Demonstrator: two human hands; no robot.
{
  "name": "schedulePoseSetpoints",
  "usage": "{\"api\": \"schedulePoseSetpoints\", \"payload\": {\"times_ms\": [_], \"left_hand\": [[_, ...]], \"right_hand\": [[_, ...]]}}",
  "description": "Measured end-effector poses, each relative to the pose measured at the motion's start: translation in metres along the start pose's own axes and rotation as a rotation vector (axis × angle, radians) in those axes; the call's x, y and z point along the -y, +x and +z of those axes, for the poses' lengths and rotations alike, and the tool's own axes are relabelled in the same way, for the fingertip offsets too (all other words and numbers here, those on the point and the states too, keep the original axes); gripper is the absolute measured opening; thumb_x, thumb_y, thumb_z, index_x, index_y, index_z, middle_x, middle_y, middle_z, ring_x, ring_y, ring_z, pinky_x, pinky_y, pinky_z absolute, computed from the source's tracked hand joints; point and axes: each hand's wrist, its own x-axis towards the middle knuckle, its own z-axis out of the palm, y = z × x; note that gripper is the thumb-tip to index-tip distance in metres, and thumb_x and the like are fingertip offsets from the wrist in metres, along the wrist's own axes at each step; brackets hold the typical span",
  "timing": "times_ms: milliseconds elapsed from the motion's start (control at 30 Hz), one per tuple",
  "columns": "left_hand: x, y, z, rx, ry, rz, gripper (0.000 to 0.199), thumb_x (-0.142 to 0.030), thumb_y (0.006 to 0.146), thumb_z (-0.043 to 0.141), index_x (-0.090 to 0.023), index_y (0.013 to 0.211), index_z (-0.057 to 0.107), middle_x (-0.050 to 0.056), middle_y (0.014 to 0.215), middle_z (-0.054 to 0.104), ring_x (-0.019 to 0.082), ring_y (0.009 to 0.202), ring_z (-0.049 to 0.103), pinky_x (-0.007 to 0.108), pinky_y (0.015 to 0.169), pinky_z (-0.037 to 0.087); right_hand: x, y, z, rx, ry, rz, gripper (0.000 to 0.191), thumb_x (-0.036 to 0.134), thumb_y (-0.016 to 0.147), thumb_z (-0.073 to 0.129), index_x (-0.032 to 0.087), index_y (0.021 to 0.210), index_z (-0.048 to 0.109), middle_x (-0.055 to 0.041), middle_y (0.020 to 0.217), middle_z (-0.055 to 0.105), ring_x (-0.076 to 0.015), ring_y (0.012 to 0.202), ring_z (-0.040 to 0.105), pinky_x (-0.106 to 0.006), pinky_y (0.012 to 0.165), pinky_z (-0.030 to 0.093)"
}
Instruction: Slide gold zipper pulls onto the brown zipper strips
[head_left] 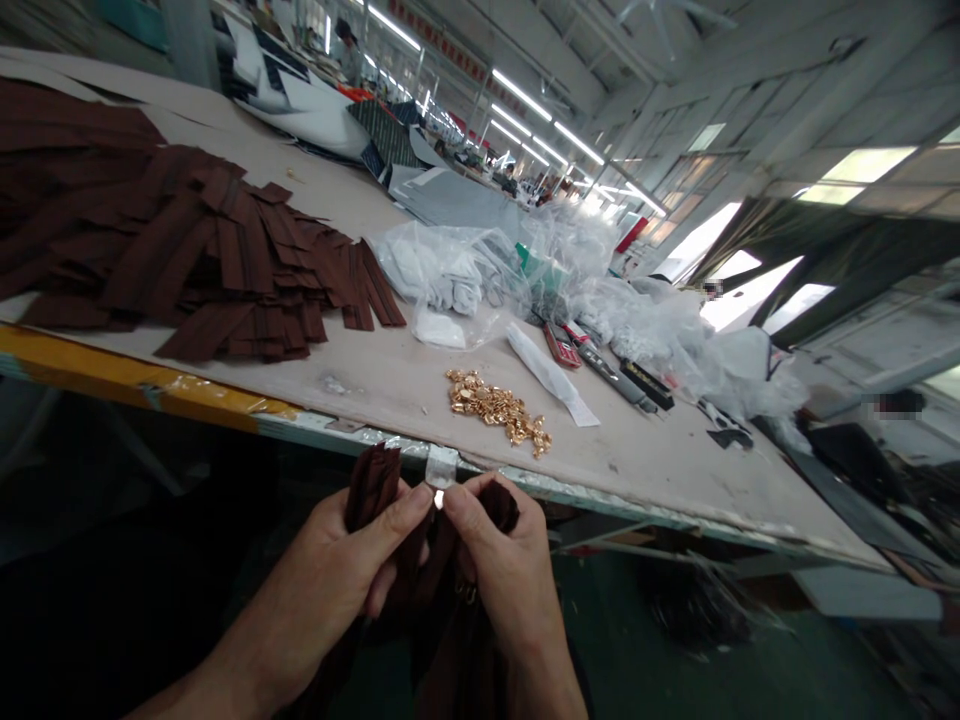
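Note:
My left hand [367, 540] is closed round a bundle of dark brown zipper tapes [373, 485], their cut ends sticking up past the fingers. In my right hand [502, 550] is another folded bunch of brown zipper tape [499, 505]; its lower lengths hang down in shadow. Small gold zipper sliders [465, 592] show under the right fingers. Both thumbs meet near a small bright spot, too glaring to make out, just below a clear taped piece [441, 465] on the table edge. Beyond the hands lies a heap of gold zipper sliders [499, 408].
A big pile of brown zipper tapes [187, 250] covers the table's left side. Clear plastic bags [457, 270], a white paper strip [551, 375], a red device [561, 345] and a grey-black tool [615, 375] lie behind the sliders. The table edge [300, 415] runs close before the hands.

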Motion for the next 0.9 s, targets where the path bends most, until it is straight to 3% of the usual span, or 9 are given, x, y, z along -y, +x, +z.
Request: {"api": "schedulePoseSetpoints", "payload": {"times_ms": [133,267,367,433,533,667,733,800,900], "left_hand": [[-0.002,0.0,0.001,0.017,-0.094,-0.037,0.045,-0.06,0.075,0.063,-0.019,0.06,0.056,-0.007,0.039,0.042,0.007,0.036,0.035,0.017,0.037,0.028],[-0.004,0.003,0.004,-0.007,-0.214,-0.09,0.043,-0.057,0.074,0.066,-0.02,0.058,0.051,-0.009,0.034,0.036,0.006,0.032,0.031,0.016,0.035,0.022],[-0.008,0.005,0.005,0.014,-0.266,-0.128,0.041,-0.053,0.072,0.07,-0.019,0.057,0.052,-0.01,0.034,0.035,0.005,0.032,0.028,0.016,0.035,0.02],[-0.011,0.005,0.005,0.015,-0.287,-0.139,0.036,-0.047,0.069,0.075,-0.018,0.06,0.056,-0.01,0.037,0.038,0.003,0.034,0.026,0.015,0.035,0.018],[-0.012,0.003,0.005,0.015,-0.285,-0.144,0.03,-0.04,0.066,0.078,-0.017,0.064,0.06,-0.009,0.042,0.042,0.002,0.035,0.027,0.014,0.036,0.017],[-0.004,-0.002,0.008,0.06,-0.318,-0.163,0.029,-0.035,0.058,0.083,-0.016,0.071,0.064,-0.003,0.053,0.059,0.008,0.045,0.049,0.017,0.043,0.031],[0.004,-0.004,0.008,0.103,-0.32,-0.146,0.032,-0.035,0.053,0.084,-0.017,0.07,0.064,-0.004,0.049,0.057,0.009,0.044,0.048,0.017,0.042,0.031],[0.012,-0.004,0.007,0.135,-0.239,-0.147,0.033,-0.042,0.056,0.082,-0.018,0.066,0.061,-0.009,0.038,0.043,0.006,0.035,0.034,0.017,0.038,0.02],[0.021,-0.001,0.002,0.179,-0.2,-0.138,0.034,-0.049,0.066,0.073,-0.02,0.063,0.056,-0.012,0.032,0.032,0.004,0.032,0.019,0.019,0.037,0.01]], "right_hand": [[0.006,0.002,0.006,-0.031,-0.156,-0.092,0.031,0.04,0.083,0.063,0.018,0.064,0.052,0.006,0.053,0.045,-0.0087,0.049,0.038,-0.021,0.046,0.031],[0.018,0.015,0.012,-0.25,-0.534,-0.331,0.026,0.032,0.085,0.06,0.02,0.064,0.049,0.0041,0.057,0.049,-0.012,0.053,0.043,-0.025,0.054,0.031],[0.027,0.028,0.012,-0.372,-0.679,-0.405,0.025,0.03,0.086,0.058,0.022,0.066,0.047,0.0034,0.059,0.05,-0.0143,0.056,0.045,-0.027,0.057,0.029],[0.032,0.034,0.011,-0.336,-0.627,-0.382,0.023,0.032,0.089,0.056,0.022,0.07,0.047,0.0041,0.059,0.05,-0.0143,0.056,0.045,-0.027,0.056,0.03],[0.036,0.03,0.01,-0.112,-0.379,-0.326,0.022,0.034,0.091,0.054,0.021,0.074,0.049,0.006,0.06,0.048,-0.0121,0.056,0.045,-0.024,0.054,0.034],[0.034,0.014,0.007,0.078,-0.125,-0.254,0.024,0.036,0.088,0.057,0.02,0.072,0.048,0.0065,0.061,0.047,-0.0102,0.057,0.045,-0.021,0.055,0.037],[0.029,0.007,0.002,0.134,-0.014,-0.161,0.027,0.041,0.086,0.059,0.021,0.073,0.046,0.0076,0.055,0.048,-0.0096,0.05,0.045,-0.021,0.05,0.036],[0.023,0.004,-0.008,0.109,0.006,-0.081,0.027,0.041,0.08,0.065,0.021,0.075,0.049,0.0097,0.051,0.045,-0.0079,0.043,0.039,-0.021,0.045,0.032],[0.016,0.009,-0.028,-0.149,-0.193,-0.107,0.025,0.038,0.072,0.071,0.018,0.08,0.06,0.0083,0.055,0.046,-0.0088,0.048,0.04,-0.021,0.048,0.034]]}}
